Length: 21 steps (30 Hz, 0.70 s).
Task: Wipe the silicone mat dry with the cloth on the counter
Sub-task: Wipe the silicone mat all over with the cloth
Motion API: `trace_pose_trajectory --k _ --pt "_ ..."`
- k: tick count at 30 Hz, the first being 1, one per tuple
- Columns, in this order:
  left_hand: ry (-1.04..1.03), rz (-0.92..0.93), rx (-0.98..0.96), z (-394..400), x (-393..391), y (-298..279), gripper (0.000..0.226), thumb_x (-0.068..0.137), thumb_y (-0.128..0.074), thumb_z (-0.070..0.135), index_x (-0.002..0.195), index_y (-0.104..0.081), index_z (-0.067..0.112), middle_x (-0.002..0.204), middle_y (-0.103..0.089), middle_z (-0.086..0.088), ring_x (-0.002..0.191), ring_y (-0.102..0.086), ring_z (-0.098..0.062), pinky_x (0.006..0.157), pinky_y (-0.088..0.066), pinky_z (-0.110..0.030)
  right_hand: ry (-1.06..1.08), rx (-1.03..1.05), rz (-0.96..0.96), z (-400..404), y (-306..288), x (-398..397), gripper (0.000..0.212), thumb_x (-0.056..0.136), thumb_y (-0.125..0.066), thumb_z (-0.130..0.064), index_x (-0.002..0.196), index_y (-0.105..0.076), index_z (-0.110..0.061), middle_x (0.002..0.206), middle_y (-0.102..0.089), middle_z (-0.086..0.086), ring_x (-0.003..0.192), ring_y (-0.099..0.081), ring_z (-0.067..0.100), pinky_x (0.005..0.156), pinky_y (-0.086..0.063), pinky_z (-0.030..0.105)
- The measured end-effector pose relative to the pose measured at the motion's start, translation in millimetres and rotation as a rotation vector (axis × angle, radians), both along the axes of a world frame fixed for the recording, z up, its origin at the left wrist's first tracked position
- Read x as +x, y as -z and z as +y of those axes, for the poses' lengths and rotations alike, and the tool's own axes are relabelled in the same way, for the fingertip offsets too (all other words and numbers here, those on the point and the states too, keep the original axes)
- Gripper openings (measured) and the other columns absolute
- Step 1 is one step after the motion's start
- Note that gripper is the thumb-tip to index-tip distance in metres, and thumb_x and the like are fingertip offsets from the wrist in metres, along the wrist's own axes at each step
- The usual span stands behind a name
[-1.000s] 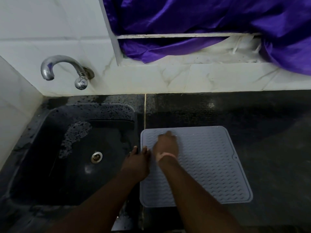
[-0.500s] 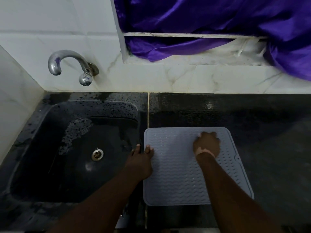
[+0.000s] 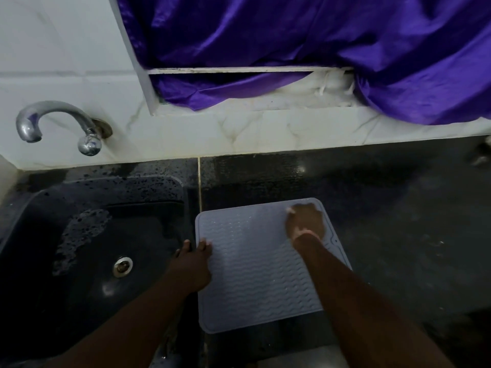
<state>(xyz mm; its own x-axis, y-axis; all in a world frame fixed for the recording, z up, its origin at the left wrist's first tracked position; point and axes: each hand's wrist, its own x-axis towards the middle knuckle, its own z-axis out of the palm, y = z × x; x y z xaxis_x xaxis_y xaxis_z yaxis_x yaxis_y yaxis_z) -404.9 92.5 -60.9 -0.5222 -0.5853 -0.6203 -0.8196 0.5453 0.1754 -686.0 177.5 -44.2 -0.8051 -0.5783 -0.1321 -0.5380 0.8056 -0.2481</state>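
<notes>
Overhead, I saw the dark counter [image 3: 385,235] carrying the silicone mat [image 3: 255,277], which lay flat just right of the black sink [image 3: 79,261], its left edge close along the sink's rim. My left hand [image 3: 190,264] rested at that left edge, fingers straight and loosely spread, with the fingertips [image 3: 204,244] pressing on the mat's border and nothing held in them. My right hand [image 3: 305,221] sat on the mat's far right corner, knuckles up, fingers curled downward and blurred. I could not tell what lay under it; a pale scrap showed at its near edge by the wrist, and whether that was the cloth I could not say, nor whether the fingers were clamped on anything.

The mat looked pale grey-blue, roughly square with rounded corners, a raised rim and rows of wavy ridges across its face, with a small notch on the right side. Glints of wetness speckled the ridges. No brand, label or writing could be read on it.

Behind, a purple curtain [image 3: 318,49] hung over the white tiled wall, and a chrome tap [image 3: 58,123] curved above the sink.
</notes>
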Motion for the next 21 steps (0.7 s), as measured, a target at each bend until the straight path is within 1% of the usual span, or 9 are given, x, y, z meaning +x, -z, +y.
trace_pose_trajectory --k 2,4,7,10,13,16,18,19,21 --pt "0.001 -0.014 -0.001 -1 -3 -1 0.083 0.095 -0.05 0.029 0.16 0.0 0.026 0.168 0.006 0.004 0.153 0.01 -0.037 0.125 -0.004 -0.049 0.16 0.064 0.045 23 2 -35 0.034 0.099 -0.045 -0.03 0.12 -0.065 -0.013 0.126 -0.058 0.013 0.116 -0.056 0.034 0.091 -0.053 0.046" --pt "0.001 -0.031 0.005 -1 -4 -2 0.083 0.094 -0.049 0.028 0.161 0.0 0.025 0.168 0.006 0.003 0.153 0.009 -0.037 0.124 -0.004 -0.049 0.203 0.092 0.025 34 7 -43 0.034 0.1 -0.046 -0.03 0.122 -0.063 -0.01 0.131 -0.053 0.014 0.119 -0.051 0.036 0.091 -0.049 0.048" --pt "-0.01 -0.035 0.021 -1 -6 0 0.084 0.094 -0.049 0.028 0.16 0.001 0.026 0.168 0.007 0.003 0.153 0.01 -0.037 0.124 -0.004 -0.05 0.137 0.094 0.051 26 13 -16 0.031 0.098 -0.045 -0.022 0.118 -0.066 -0.01 0.134 -0.05 0.014 0.119 -0.05 0.034 0.09 -0.049 0.044" --pt "-0.014 -0.036 0.025 -3 -4 6 0.085 0.094 -0.051 0.031 0.16 0.003 0.026 0.168 0.008 0.003 0.152 0.01 -0.039 0.124 -0.005 -0.051 0.009 0.098 0.039 2 9 39 0.027 0.096 -0.048 -0.02 0.114 -0.067 -0.014 0.131 -0.05 0.011 0.115 -0.05 0.03 0.084 -0.051 0.041" --pt "0.022 -0.058 -0.007 -4 -3 12 0.089 0.093 -0.052 0.036 0.16 0.005 0.024 0.168 0.004 0.0 0.152 0.006 -0.04 0.123 -0.009 -0.054 -0.239 0.061 -0.041 -29 6 114 0.026 0.093 -0.058 -0.026 0.115 -0.066 -0.015 0.123 -0.052 0.01 0.109 -0.053 0.028 0.085 -0.052 0.04" --pt "-0.029 -0.077 -0.008 -3 -3 14 0.087 0.094 -0.052 0.04 0.16 0.001 0.023 0.168 -0.007 -0.003 0.152 0.005 -0.043 0.122 -0.013 -0.053 -0.451 0.039 -0.187 -52 3 161 0.038 0.092 -0.062 -0.036 0.12 -0.064 -0.012 0.126 -0.053 0.012 0.113 -0.053 0.032 0.092 -0.05 0.044" --pt "0.006 -0.085 -0.016 -4 -2 15 0.082 0.094 -0.05 0.039 0.161 -0.004 0.025 0.168 -0.005 0.002 0.151 0.004 -0.043 0.123 -0.013 -0.054 -0.468 0.009 -0.252 -56 -1 152 0.034 0.095 -0.058 -0.036 0.117 -0.067 -0.012 0.119 -0.059 0.01 0.109 -0.058 0.031 0.089 -0.053 0.04" --pt "0.017 -0.087 -0.015 -3 -2 14 0.082 0.093 -0.049 0.037 0.16 -0.003 0.027 0.168 0.0 0.004 0.152 0.004 -0.042 0.123 -0.013 -0.054 -0.445 -0.023 -0.248 -52 -2 138 0.029 0.096 -0.055 -0.034 0.111 -0.07 -0.014 0.112 -0.063 0.009 0.105 -0.062 0.029 0.085 -0.055 0.038" --pt "-0.044 -0.053 0.01 -2 -1 13 0.086 0.092 -0.05 0.032 0.16 0.003 0.032 0.168 0.006 0.008 0.152 0.008 -0.039 0.123 -0.012 -0.053 -0.342 -0.07 -0.187 -35 -4 96 0.026 0.098 -0.051 -0.03 0.105 -0.072 -0.016 0.104 -0.066 0.007 0.098 -0.065 0.027 0.082 -0.057 0.037"
